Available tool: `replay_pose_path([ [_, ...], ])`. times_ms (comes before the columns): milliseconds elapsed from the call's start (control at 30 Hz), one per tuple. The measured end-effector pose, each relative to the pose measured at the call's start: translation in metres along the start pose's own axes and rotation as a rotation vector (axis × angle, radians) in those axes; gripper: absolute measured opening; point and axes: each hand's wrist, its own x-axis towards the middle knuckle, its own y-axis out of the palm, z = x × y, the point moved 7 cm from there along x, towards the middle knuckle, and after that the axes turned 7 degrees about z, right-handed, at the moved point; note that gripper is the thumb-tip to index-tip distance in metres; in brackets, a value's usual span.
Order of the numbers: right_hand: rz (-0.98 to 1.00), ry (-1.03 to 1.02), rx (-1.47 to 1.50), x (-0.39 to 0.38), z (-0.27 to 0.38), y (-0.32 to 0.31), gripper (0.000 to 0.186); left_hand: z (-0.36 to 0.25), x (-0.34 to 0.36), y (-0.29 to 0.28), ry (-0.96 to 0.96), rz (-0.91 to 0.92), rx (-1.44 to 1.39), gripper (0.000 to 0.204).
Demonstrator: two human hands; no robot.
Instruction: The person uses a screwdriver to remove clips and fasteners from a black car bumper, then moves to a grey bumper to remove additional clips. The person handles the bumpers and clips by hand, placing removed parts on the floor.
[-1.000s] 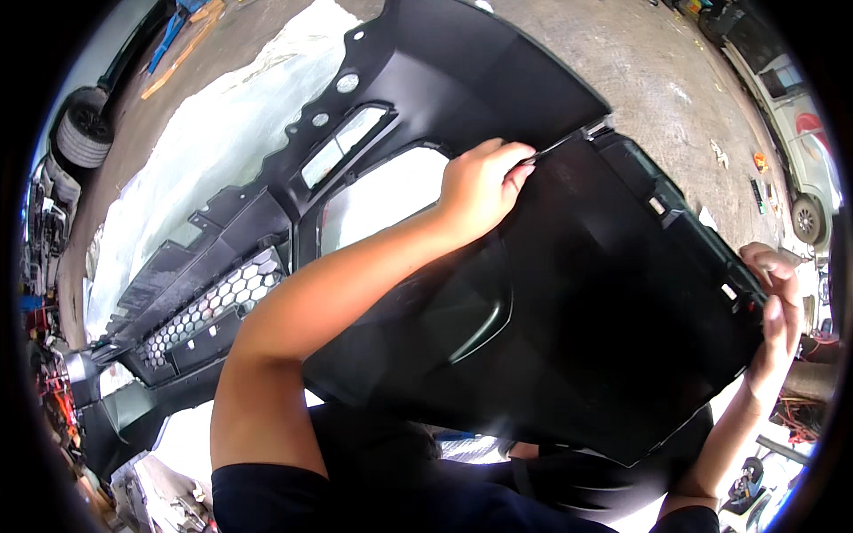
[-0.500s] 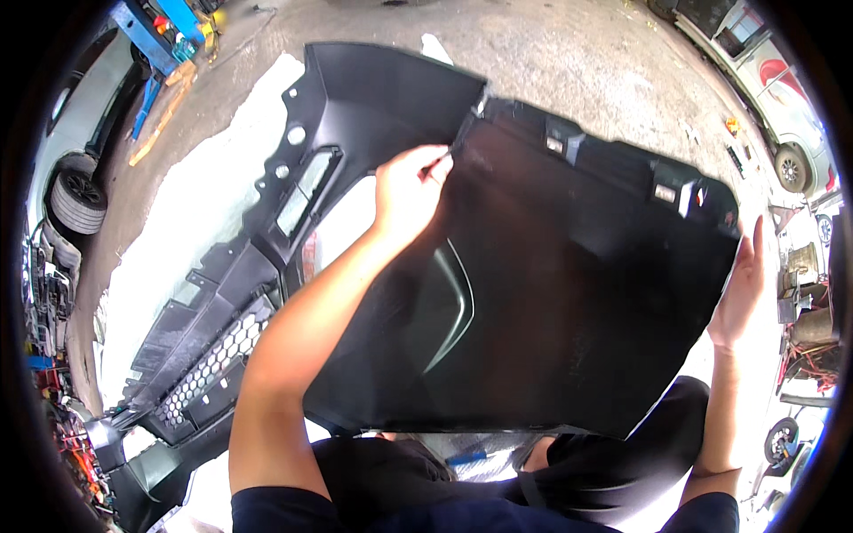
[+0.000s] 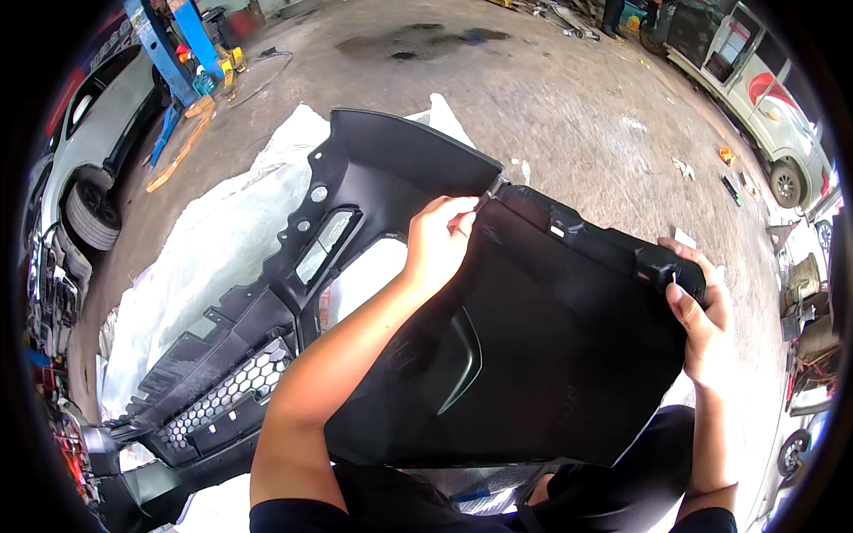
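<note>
A large black car fender panel [image 3: 533, 355], with a curved ridge in its middle, leans in front of me over my lap. Its far left corner meets a black bumper cover [image 3: 400, 160] that has a honeycomb grille section. My left hand [image 3: 440, 244] pinches the panel's edge at this seam, thumb and fingers pressed together. Round the narrow flange at the panel's far right end, my right hand [image 3: 702, 320] is closed, thumb on the near side and fingers behind. The panel's underside is hidden.
White sheeting [image 3: 187, 258] lies under the bumper cover on the concrete floor. A silver car [image 3: 115, 115] and a blue lift post [image 3: 160, 53] stand far left. A white van [image 3: 764, 98] is far right, with small items on the floor near it. A person's legs [image 3: 613, 18] show at the back.
My right hand has shifted from the panel's right side edge onto its far right flange and closed there. My left hand stays at the seam. The view has tilted up, showing more floor.
</note>
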Motion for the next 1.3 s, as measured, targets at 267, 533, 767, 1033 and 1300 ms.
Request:
replay_pose_path([
  [267, -0.024, 0.011, 0.042, 0.005, -0.01, -0.009, 0.036, -0.024, 0.019, 0.003, 0.113, 0.007, 0.031, 0.034],
  [533, -0.041, 0.004, 0.018, 0.002, -0.006, -0.008, 0.035, -0.066, 0.047, 0.009, 0.227, 0.313, 0.393, 0.044],
  [767, -0.009, 0.018, 0.036, 0.004, -0.011, -0.01, 0.034, -0.059, 0.06, 0.014, 0.084, 0.487, 0.315, 0.028],
  [1033, -0.021, 0.035, 0.034, 0.004, -0.014, -0.014, 0.033, -0.066, 0.056, 0.013, 0.178, 0.439, 0.356, 0.027],
  [1300, 0.027, 0.025, 0.007, -0.001, -0.022, -0.023, 0.044, -0.072, 0.034, 0.011, 0.37, 0.202, 0.482, 0.04],
])
